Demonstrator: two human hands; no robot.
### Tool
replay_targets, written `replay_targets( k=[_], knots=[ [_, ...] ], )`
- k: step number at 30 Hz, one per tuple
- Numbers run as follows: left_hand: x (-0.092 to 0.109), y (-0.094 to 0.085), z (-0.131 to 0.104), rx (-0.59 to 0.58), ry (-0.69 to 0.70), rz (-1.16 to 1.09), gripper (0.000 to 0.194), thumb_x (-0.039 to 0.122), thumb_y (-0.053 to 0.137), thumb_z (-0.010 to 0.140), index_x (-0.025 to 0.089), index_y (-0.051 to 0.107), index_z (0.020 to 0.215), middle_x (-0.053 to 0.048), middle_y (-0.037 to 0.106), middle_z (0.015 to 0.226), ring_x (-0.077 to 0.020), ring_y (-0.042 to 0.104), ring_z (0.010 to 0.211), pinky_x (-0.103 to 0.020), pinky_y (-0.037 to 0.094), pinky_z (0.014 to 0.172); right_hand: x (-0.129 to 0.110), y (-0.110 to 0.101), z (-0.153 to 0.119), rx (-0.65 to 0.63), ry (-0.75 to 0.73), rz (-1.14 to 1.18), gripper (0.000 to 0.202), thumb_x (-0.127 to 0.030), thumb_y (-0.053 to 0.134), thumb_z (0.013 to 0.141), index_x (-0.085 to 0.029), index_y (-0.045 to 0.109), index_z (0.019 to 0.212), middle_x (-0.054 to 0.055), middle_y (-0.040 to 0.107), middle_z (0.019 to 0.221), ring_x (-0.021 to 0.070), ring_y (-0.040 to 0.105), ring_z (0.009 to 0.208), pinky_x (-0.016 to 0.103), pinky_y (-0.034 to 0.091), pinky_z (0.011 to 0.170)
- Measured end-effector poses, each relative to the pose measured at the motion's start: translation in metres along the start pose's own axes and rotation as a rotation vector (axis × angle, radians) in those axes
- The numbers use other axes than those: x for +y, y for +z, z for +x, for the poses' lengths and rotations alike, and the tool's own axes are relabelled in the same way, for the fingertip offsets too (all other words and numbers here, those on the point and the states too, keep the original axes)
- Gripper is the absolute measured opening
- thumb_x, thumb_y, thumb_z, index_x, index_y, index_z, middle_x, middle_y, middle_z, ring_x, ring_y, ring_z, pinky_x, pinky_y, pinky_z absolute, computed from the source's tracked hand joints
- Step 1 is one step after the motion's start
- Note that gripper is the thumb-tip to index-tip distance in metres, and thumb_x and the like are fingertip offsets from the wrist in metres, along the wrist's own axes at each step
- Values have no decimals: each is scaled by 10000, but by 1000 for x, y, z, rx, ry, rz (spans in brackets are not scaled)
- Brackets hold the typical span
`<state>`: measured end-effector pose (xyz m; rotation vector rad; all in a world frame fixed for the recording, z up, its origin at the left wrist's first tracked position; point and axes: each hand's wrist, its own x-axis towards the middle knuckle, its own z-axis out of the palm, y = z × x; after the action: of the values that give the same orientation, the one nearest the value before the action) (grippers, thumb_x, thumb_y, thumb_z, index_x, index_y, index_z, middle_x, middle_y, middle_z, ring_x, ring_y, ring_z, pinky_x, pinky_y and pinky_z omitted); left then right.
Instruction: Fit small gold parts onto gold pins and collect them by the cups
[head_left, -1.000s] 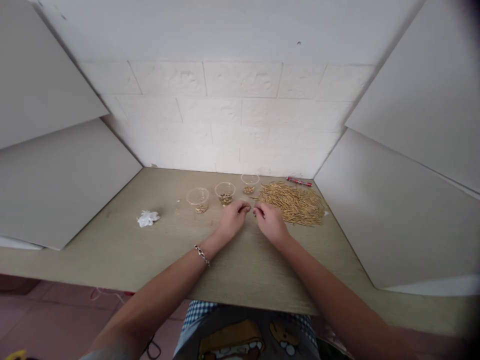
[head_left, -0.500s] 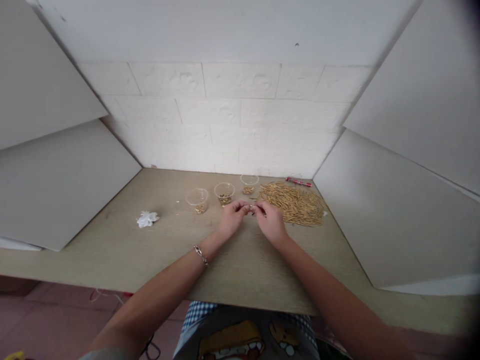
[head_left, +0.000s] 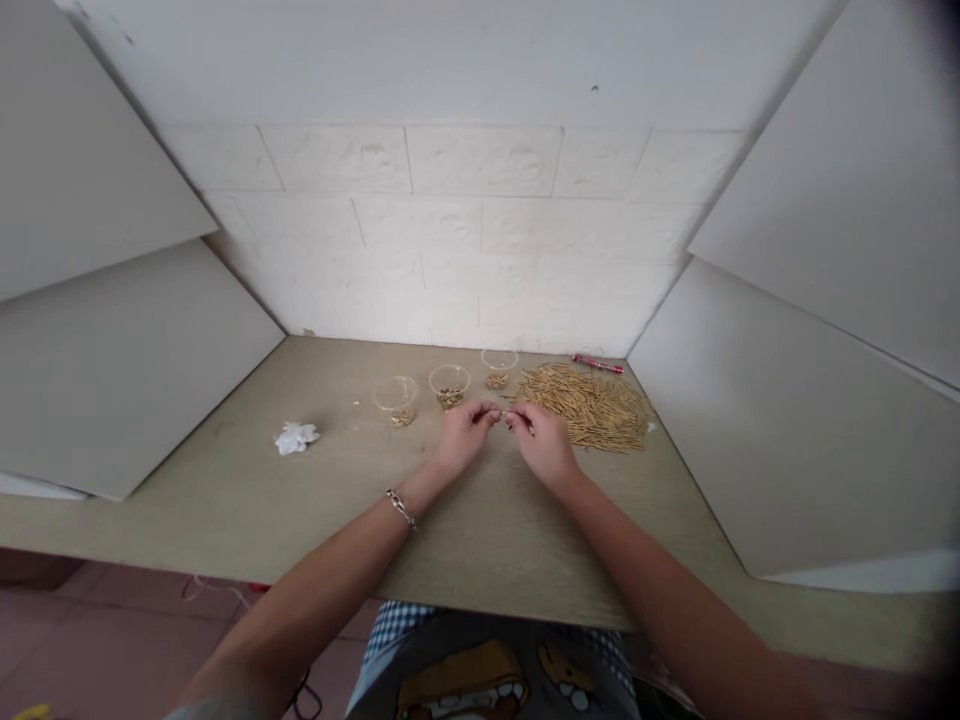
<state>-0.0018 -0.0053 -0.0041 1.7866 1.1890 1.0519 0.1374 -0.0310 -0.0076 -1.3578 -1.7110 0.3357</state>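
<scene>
My left hand (head_left: 469, 428) and my right hand (head_left: 538, 432) meet fingertip to fingertip above the middle of the table, both pinched. Between the fingertips is something tiny, too small to name. Just right of my right hand spreads a pile of thin gold-coloured sticks (head_left: 592, 405). Beyond my left hand stands a clear round tub (head_left: 449, 385) with small gold and dark pieces in it. To its left is another clear tub (head_left: 395, 400) holding small gold pieces, and a third clear tub (head_left: 499, 370) sits farther back.
A crumpled white tissue (head_left: 296, 437) lies on the left of the table (head_left: 345, 510). A red pen-like tube (head_left: 598, 364) rests at the back right, by the white wall (head_left: 480, 240). Grey panels (head_left: 787, 420) flank both sides.
The fingertips of my two hands have drawn very slightly apart. Both hands are otherwise in almost the same place, and the tubs and sticks have not moved.
</scene>
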Motion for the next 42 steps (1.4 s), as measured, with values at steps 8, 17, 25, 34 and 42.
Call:
replay_targets(
  k=[8, 17, 25, 34, 42],
  knots=[
    [10, 0, -5, 8, 63, 189, 156, 188, 477, 780, 158, 619, 721, -14, 618, 708, -125, 535, 695, -233, 406, 694, 6, 0, -2, -28, -108, -149, 204, -219, 418, 806, -172, 616, 806, 79, 650, 767, 186, 584, 714, 289, 416, 668],
    [7, 4, -5, 77, 62, 165, 141, 171, 484, 776, 165, 622, 751, -22, 643, 771, -125, 544, 732, -244, 421, 732, -3, 5, -2, 21, 92, 83, 173, -237, 448, 780, -174, 609, 776, 50, 650, 686, 165, 596, 633, 285, 437, 640],
    [7, 5, -5, 83, 15, -20, 175, 254, 500, 770, 136, 629, 777, -31, 639, 752, -122, 543, 694, -230, 424, 667, -3, 1, 0, 4, 153, 225, 222, -345, 436, 805, -168, 566, 778, 41, 625, 672, 151, 577, 606, 272, 431, 612],
    [7, 1, -2, 106, -49, -97, 176, 271, 500, 755, 138, 613, 782, -16, 618, 727, -108, 520, 666, -220, 414, 645, -1, -6, 3, -8, 96, 145, 196, -324, 409, 812, -185, 522, 733, 20, 578, 665, 144, 533, 623, 267, 407, 605],
    [6, 2, -4, 56, -7, -93, 190, 287, 503, 757, 130, 610, 772, -18, 612, 722, -107, 514, 668, -221, 411, 648, 0, -3, 3, 20, 81, 227, 158, -288, 520, 755, -177, 628, 786, 56, 651, 786, 163, 584, 715, 303, 456, 682]
  ],
)
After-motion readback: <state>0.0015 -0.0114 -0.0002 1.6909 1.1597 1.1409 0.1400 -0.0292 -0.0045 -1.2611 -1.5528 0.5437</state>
